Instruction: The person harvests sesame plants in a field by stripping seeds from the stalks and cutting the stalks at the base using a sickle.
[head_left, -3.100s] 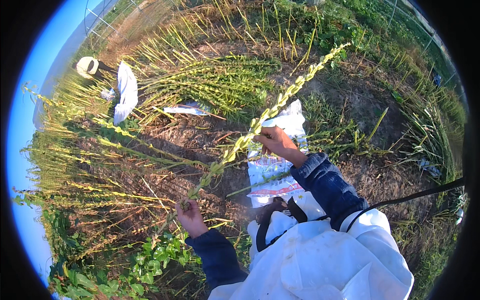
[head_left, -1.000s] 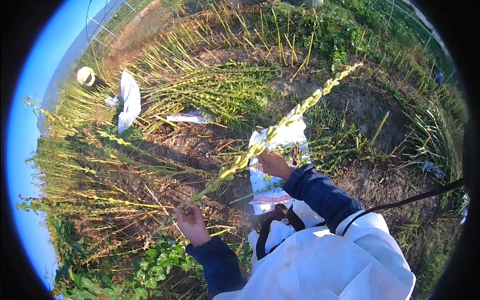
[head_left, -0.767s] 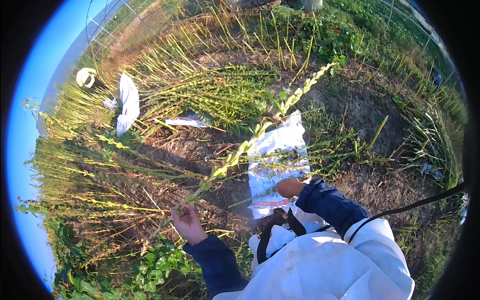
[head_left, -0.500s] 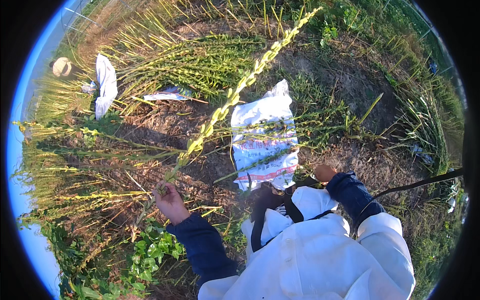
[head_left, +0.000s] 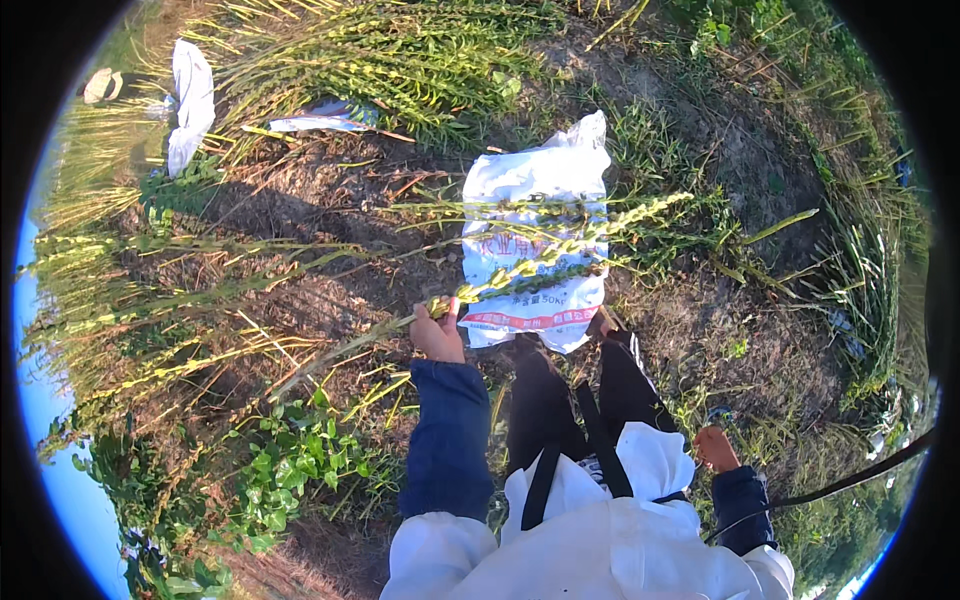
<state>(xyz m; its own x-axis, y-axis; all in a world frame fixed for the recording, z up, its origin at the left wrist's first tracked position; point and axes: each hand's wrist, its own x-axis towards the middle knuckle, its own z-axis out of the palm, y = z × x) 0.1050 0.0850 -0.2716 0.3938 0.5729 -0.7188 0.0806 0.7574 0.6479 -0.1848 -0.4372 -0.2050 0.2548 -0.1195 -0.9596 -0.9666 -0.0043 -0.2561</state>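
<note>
My left hand is closed round a long sesame stalk with plump green-yellow pods. The pod-bearing end reaches to the right over a white woven sack with red and blue print, which lies on the ground before my feet. A few thinner cut stalks lie across the sack. My right hand is low at the right, apart from the sack, its fingers curled. Beside its knuckles shows a small bluish thing, too small to make out; whatever the fist holds is hidden.
Standing stalks fill the left side. A heap of cut stalks lies at the back, near another white sack and a flat white bag. Leafy green plants grow at the lower left. A dark strap crosses at the right.
My left hand has moved right, and the held stalk has swung down from slanting steeply upward to lying over the sack. My right hand has shifted right and nearer to me.
</note>
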